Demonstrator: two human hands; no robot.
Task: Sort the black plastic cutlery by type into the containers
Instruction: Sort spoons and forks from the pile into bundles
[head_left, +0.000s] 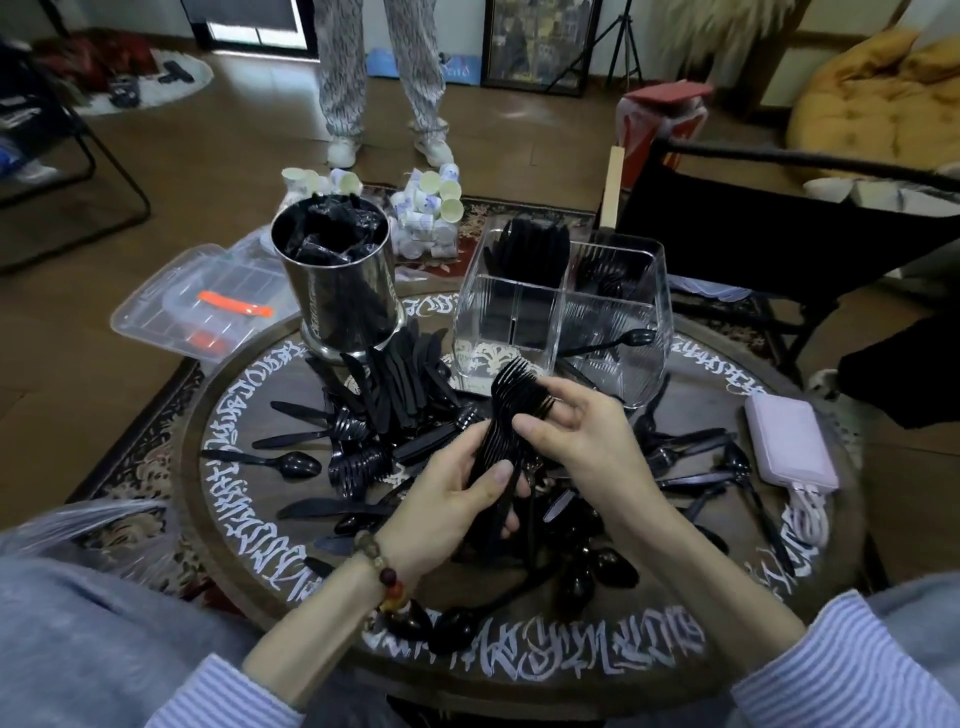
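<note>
Both your left hand (457, 483) and right hand (576, 431) grip a fork stack (511, 410) over the table (649, 691) — the clear organizer (613, 332) is partly stocked, but plenty of loose cutlery (363, 447) remains.

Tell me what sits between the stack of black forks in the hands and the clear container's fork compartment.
Nothing visible blocks the way. The stack of black plastic forks, held by the left hand and right hand, sits just in front of the clear ribbed plastic container. Its back-right compartment already holds forks; the front compartments must be passed over.
</note>
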